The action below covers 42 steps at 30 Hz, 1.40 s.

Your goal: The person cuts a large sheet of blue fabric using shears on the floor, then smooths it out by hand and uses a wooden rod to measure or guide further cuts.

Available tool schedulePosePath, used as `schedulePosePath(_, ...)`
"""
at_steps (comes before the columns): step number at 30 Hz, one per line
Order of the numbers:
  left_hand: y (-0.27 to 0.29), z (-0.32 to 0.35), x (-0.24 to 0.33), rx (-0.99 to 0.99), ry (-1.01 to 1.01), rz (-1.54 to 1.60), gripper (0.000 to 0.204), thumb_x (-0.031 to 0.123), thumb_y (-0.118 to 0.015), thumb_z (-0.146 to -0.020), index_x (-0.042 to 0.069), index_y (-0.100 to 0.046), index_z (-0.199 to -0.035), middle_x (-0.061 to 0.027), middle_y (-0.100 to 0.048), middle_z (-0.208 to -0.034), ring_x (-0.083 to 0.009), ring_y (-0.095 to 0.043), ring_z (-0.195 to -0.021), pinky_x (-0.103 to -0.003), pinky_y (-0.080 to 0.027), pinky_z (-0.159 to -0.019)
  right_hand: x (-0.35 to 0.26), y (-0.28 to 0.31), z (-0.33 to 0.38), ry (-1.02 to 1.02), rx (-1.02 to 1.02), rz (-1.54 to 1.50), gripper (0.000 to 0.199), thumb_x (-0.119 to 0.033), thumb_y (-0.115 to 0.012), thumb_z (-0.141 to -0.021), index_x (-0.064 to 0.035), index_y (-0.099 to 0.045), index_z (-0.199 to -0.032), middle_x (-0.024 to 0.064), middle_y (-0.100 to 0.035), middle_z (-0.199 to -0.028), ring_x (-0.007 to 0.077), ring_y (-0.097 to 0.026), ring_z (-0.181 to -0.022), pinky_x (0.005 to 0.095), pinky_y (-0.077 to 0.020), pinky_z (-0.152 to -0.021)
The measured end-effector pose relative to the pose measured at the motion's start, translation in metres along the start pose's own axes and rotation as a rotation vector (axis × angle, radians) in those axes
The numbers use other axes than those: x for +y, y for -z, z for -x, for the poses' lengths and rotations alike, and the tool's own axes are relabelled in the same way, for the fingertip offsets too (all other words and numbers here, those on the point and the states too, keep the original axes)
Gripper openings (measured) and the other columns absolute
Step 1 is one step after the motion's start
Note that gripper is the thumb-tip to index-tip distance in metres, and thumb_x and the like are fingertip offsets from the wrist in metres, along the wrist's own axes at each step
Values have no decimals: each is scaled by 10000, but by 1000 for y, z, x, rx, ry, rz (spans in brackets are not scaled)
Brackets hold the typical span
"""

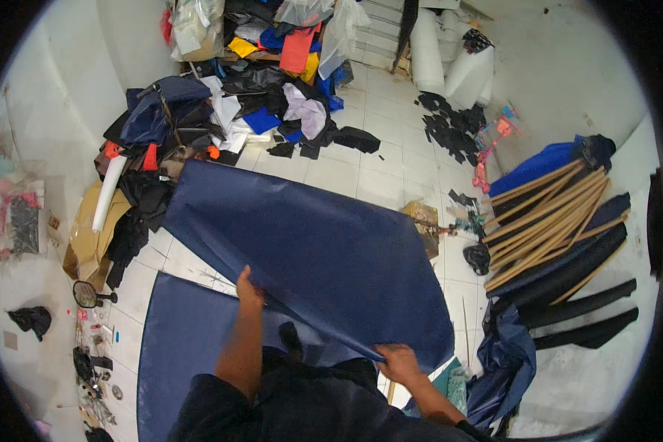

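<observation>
A large navy blue sheet of fabric [309, 236] stretches out in front of me, raised along its near edge. My left hand [250, 289] grips that edge near its middle, thumb on top. Farther right, my right hand [399, 361] pinches the same edge near the sheet's right corner. The fingers under the fabric are hidden on both sides. Below the held sheet, another expanse of navy fabric [180, 346] lies on the floor to my left and under me. I cannot tell whether the two are joined. A dark foot shows on the lower fabric.
Heaped scraps and cloth [265, 110] fill the far left. A flattened cardboard box [96, 225] and a white roll [110, 193] lie at left. Cardboard tubes [549, 221] and dark rolls are stacked at right. White rolls [429, 55] stand at the back beside black scraps [453, 129] on the tiled floor.
</observation>
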<state>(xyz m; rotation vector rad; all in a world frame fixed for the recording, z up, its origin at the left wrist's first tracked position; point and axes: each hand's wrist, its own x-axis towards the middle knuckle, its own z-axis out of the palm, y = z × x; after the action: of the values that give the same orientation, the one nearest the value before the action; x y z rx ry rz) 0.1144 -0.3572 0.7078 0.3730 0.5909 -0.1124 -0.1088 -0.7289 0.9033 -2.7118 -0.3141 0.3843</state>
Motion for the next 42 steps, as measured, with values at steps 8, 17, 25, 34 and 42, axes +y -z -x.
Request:
schedulePosePath(8,100,125,76,376,-250,-638,245,154,-642,-809,98,-543,-1026,-27,-538,-786,-155,-498,-562,-282,-350,-388,-28,-115,204,-198,-127,-120,417,-189,-683,-714,-113,-667,-1124,134,-705,-1004,336,-670,-918,437,-515,-833)
schedulePosePath(17,270,367,142,520,-150,-539,418,111,-504,-834,-66,-540,-1211,-193,-592,-1203,-361,-596,-1034,-546,-489,-901,-122,-272,393,-171,133,-222,424,-144,-683,-643,-137,-715,-1065,85,-706,-1082,283,-667,-1000,419,-498,-853)
schedulePosePath(25,430,498,204,513,-369,-446,549,395,-501,-944,-61,-525,-1250,-168,-574,-1237,-326,-598,-1078,-488,-497,-926,-220,-371,484,-298,-12,-114,395,-285,-680,-752,-222,-678,-1142,75,-700,-1091,285,-647,-1035,462,-426,-917)
schedulePosePath(34,560,704,208,805,-372,-791,589,428,-529,-966,-123,-546,-1170,-212,-618,-1135,-315,-613,-1005,-417,-483,-872,-310,-442,628,-558,-506,108,408,-415,-586,-838,-178,-671,-1159,172,-671,-1115,362,-625,-1073,493,-473,-929)
schedulePosePath(42,703,878,176,731,-348,-856,568,387,-504,-983,-129,-501,-1220,-235,-597,-1194,-330,-589,-1058,-399,-438,-930,-342,-505,749,-268,-921,180,499,-509,-542,-873,-164,-641,-1220,185,-588,-1277,375,-549,-1192,455,-453,-1001)
